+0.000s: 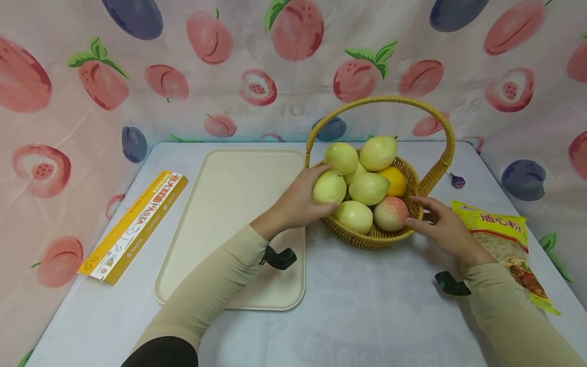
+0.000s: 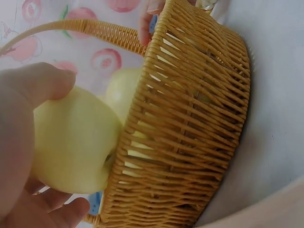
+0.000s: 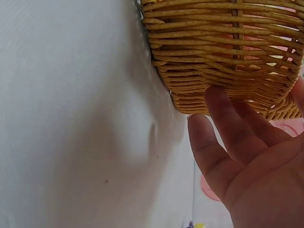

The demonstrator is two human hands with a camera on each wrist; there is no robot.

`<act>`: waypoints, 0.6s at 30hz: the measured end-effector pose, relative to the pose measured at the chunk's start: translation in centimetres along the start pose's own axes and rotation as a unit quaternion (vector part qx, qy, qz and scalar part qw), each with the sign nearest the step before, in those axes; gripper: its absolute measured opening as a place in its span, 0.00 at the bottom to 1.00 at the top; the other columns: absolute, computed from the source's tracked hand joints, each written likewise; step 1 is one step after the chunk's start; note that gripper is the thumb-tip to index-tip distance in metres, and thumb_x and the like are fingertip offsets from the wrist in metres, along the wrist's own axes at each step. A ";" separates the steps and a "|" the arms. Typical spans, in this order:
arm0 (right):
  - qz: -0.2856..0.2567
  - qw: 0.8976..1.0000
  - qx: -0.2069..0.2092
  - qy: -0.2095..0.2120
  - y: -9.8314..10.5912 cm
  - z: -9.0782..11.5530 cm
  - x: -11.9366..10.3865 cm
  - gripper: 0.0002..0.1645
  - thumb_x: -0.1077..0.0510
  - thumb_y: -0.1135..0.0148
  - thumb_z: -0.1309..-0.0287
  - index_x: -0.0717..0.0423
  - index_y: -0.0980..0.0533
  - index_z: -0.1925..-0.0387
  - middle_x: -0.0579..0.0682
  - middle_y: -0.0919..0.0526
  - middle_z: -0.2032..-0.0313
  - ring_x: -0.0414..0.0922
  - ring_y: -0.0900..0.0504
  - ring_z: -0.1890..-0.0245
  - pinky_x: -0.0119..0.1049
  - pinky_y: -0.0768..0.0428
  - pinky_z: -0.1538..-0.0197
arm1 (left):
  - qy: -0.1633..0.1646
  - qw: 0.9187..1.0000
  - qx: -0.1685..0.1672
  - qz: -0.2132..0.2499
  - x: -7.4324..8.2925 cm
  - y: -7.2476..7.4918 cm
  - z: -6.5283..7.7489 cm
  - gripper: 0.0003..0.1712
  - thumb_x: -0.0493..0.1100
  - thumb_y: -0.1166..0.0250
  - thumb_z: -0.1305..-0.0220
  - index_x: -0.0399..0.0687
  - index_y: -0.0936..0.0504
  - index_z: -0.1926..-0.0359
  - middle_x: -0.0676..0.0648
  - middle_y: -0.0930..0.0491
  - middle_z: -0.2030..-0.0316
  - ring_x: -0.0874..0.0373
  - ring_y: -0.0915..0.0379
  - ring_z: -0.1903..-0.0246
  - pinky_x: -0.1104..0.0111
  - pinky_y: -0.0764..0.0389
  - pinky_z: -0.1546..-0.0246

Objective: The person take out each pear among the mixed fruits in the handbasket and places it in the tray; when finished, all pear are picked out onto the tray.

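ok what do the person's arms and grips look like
The left sleeve and right sleeve are long, beige and creased. The left wrist piece and right wrist piece are black and curved. A black, round-edged patch overlaps the left sleeve. The left grip and right grip are ungloved.

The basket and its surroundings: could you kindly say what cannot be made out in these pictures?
Head view: the inside bottom of the basket, hidden by the fruit.
Head view: most of one pale fruit mid-pile, covered by neighbours.
Head view: part of the tray, hidden by the left sleeve.
Head view: any print on the candy, too small to read.
Left wrist view: part of the handle, cut off by the left edge.
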State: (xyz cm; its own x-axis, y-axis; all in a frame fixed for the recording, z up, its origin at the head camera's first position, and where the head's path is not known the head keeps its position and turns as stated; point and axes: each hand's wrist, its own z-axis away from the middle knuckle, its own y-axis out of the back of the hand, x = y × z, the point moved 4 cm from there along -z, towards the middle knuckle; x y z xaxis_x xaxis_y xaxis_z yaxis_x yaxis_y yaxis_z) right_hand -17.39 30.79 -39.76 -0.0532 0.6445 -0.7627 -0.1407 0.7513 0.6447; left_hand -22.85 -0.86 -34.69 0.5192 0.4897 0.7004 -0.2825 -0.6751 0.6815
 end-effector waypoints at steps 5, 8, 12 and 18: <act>0.001 1.000 0.005 0.002 0.0 0.1 0.0 0.39 0.51 0.37 0.32 0.64 0.39 0.27 0.68 0.38 0.31 0.66 0.27 0.43 0.26 0.27 0.55 | -0.001 1.000 0.004 0.001 -0.2 0.6 0.7 0.48 0.50 0.27 0.41 0.43 0.40 0.25 0.40 0.35 0.34 0.51 0.35 0.40 0.56 0.27 0.44; 0.000 1.000 0.006 0.004 0.0 0.2 -0.1 0.40 0.50 0.37 0.32 0.64 0.39 0.27 0.69 0.38 0.31 0.67 0.27 0.43 0.24 0.28 0.56 | 0.001 1.000 0.004 0.001 -0.4 0.9 1.1 0.49 0.50 0.27 0.41 0.42 0.40 0.25 0.41 0.35 0.33 0.51 0.36 0.39 0.56 0.28 0.43; -0.001 1.000 0.005 0.005 0.0 0.2 -0.1 0.40 0.51 0.37 0.32 0.64 0.39 0.27 0.69 0.38 0.31 0.67 0.28 0.43 0.24 0.28 0.56 | 0.002 1.000 0.004 0.002 -0.6 1.3 1.5 0.50 0.50 0.27 0.41 0.41 0.41 0.24 0.41 0.36 0.32 0.51 0.37 0.36 0.56 0.30 0.39; 0.008 1.000 0.010 0.005 -0.1 0.1 0.1 0.39 0.51 0.37 0.32 0.65 0.39 0.27 0.71 0.38 0.31 0.66 0.26 0.45 0.21 0.28 0.58 | 0.012 1.000 0.007 0.012 -0.9 1.6 1.9 0.50 0.50 0.27 0.41 0.43 0.41 0.24 0.41 0.35 0.31 0.50 0.39 0.33 0.56 0.32 0.36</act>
State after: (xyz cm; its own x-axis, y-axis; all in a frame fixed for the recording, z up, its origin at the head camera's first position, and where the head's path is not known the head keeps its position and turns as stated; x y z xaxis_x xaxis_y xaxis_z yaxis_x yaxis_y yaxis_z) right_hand -17.31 30.77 -39.94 -0.0660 0.6549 -0.7528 -0.1197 0.7438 0.6576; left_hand -22.23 -3.49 -34.63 0.4926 0.4869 0.7213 -0.2825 -0.6945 0.6617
